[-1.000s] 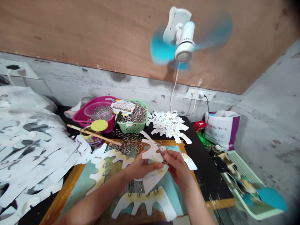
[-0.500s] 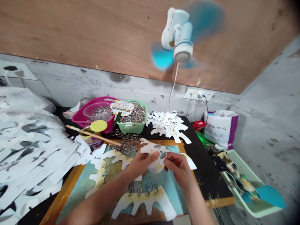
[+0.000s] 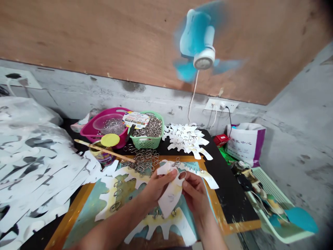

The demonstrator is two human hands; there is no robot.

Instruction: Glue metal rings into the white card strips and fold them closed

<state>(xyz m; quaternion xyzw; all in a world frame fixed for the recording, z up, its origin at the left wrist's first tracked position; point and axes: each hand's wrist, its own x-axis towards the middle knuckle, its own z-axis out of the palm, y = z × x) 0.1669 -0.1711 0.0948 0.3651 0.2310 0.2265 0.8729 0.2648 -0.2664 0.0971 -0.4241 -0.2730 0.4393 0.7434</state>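
Observation:
Above the work board, my left hand (image 3: 158, 185) pinches a white cut-out piece (image 3: 169, 198) with scalloped edges and yellowish smears. The piece hangs tilted, its broad end pointing down. My right hand (image 3: 196, 189) has thumb and fingers closed at the piece's right edge, around a small loop; whether that is a metal ring or a curved strip I cannot tell. Under my hands, a similar white piece (image 3: 173, 222) with metal rings along its yellow-smeared edge lies on the blue-green board (image 3: 87, 213). Another such piece (image 3: 108, 192) with rings lies left.
Loose metal rings (image 3: 143, 159) lie behind the board. A green basket (image 3: 145, 142) of rings, a magenta basket (image 3: 88, 130) and a tub with a stick (image 3: 104, 149) stand behind. White cut-outs (image 3: 39, 166) heap left; more (image 3: 186, 137) lie back right. A fan (image 3: 204, 59) spins above.
The white piece has turned between my hands and now hangs lower, covering part of the ringed piece below. My right hand has shifted slightly downward. The fan blades have turned.

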